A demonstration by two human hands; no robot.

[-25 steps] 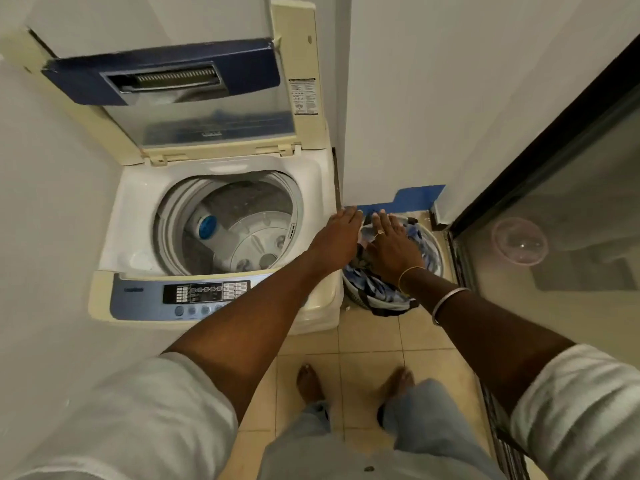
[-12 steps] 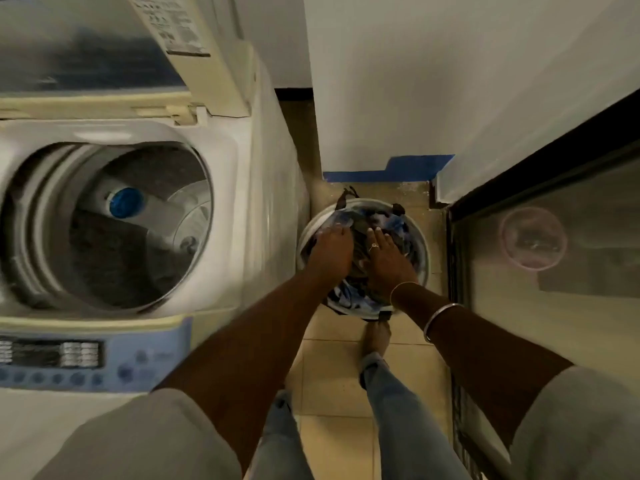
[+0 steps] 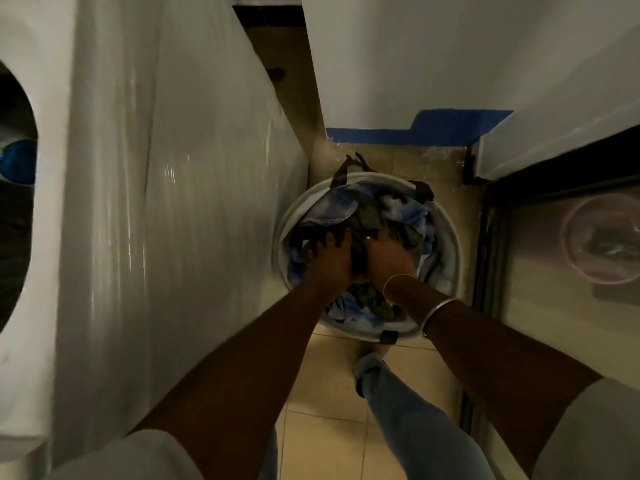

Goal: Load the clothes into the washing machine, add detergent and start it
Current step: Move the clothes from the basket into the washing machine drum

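The left hand (image 3: 332,259) and right hand (image 3: 389,256) had dug deeper into the floor basket (image 3: 450,247), both clamped on the clothes (image 3: 367,213) there. Loading the washing machine (image 3: 173,202), detergent and start all appeared outstanding.

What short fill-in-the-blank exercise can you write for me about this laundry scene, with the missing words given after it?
The basket stands to the ___ of the washing machine. The left hand and the right hand both grip the ___ inside it. The painted strip at the foot of the wall is ___.
Missing words: right; clothes; blue.
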